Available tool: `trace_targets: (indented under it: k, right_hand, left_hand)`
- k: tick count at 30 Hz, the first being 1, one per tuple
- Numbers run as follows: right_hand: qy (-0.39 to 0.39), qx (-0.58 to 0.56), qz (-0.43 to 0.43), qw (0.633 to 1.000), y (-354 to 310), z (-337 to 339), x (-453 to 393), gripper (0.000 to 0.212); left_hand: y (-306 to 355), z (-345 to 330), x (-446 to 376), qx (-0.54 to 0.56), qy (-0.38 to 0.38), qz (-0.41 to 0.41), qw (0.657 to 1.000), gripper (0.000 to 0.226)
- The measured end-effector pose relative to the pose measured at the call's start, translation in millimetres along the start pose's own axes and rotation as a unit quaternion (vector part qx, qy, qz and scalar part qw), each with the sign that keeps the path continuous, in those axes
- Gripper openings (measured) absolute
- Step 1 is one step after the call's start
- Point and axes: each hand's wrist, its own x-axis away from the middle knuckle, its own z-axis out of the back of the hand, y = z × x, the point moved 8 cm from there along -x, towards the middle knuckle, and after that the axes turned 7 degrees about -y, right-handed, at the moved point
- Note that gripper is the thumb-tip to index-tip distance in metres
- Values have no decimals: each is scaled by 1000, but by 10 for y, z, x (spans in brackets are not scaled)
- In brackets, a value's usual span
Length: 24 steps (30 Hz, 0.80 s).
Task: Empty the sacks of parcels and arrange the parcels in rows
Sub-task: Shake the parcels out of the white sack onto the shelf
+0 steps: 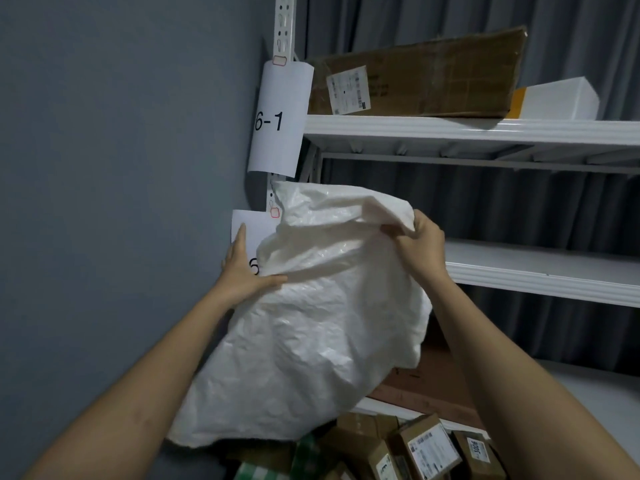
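A white woven sack (311, 306) fills the centre of the frame, held up in front of a white metal shelving unit (485, 128). It hangs crumpled and slack, its upper end near the middle of the frame and its lower end drooping to the lower left, just above a heap of parcels (415, 445) at the bottom centre.

The left hand (242, 268) lies at the sack's left edge, fingers straight and together pointing up behind the fabric, thumb stretched out to the right across the front of it, so the edge sits between thumb and palm. The right hand (424, 244) is at the sack's upper right corner with its fingers curled into a bunched fold of the cloth, gripping it.

The parcels below are mostly small brown cardboard boxes with white shipping labels, tumbled at different angles; something green and white patterned (304, 452) shows among them just under the sack's lower edge.

On the top shelf, upper right of the frame, a long flat brown carton (433, 74) with a white label leans on its edge, and a white box with a yellow end (557, 100) lies beside it at the right. A paper sign reading "6-1" (280, 116) is wrapped round the shelf's upright post at upper centre; a second sign (251, 230) lower down is partly hidden by the sack and left hand. A reddish-brown flat carton (436, 375) stands behind the sack on a lower shelf. Grey curtain (485, 202) hangs behind the shelves, and a grey wall (121, 133) fills the left.
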Motion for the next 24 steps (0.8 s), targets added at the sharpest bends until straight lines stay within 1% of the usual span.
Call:
trace_targets:
  k: [1,3,4,6,8,9,11,13,14,15,16,17,18,20,22,23,24]
  right_hand:
    - [2,12,14,1000,-18,-31,17,16]
    - [20,53,49,997,-102,-81,54,19]
    - [38,70,69,994,-161,-96,75,20]
    - [69,92,102,988,-299,-100,112,18]
    - [55,98,137,984,-415,-139,151,12]
    - [36,101,151,983,-438,-155,168,9]
    - [-12,109,182,977,-461,-187,186,8]
    - [-81,115,193,971,-445,-247,207,20]
    - [-120,132,184,966,-408,-282,217,32]
    - [-163,166,162,959,-330,-314,218,45]
    - [-204,210,131,947,-231,-340,218,58]
    - [-238,259,98,931,-122,-355,218,64]
    - [-255,306,66,915,-10,-351,218,62]
    - [-246,371,22,895,143,-332,203,44]
    - [-225,383,-17,896,222,-352,223,37]
    - [-219,371,-38,902,263,-371,238,37]
    - [-217,347,-60,911,305,-394,248,37]
  left_hand:
    - [118,-43,36,-11,-26,-20,999,138]
    - [422,-143,78,16,-69,-77,995,140]
    - [554,-164,102,48,-70,-92,992,138]
    - [638,-95,85,159,-18,-74,984,130]
    - [581,12,78,255,44,-40,965,107]
    - [564,15,60,271,51,-33,961,92]
    - [559,32,38,260,62,-30,963,62]
    - [505,118,26,236,115,-17,965,34]
    - [453,177,25,244,144,-4,959,29]
    - [409,211,18,264,162,9,951,28]
    - [360,246,10,288,176,18,941,29]
    - [311,267,11,311,185,24,932,31]
    - [264,267,19,334,186,35,923,32]
    - [216,248,11,362,166,41,916,36]
    - [263,246,58,362,168,28,916,41]
    - [307,257,85,341,174,14,924,45]
    - [374,294,101,297,179,-13,938,49]
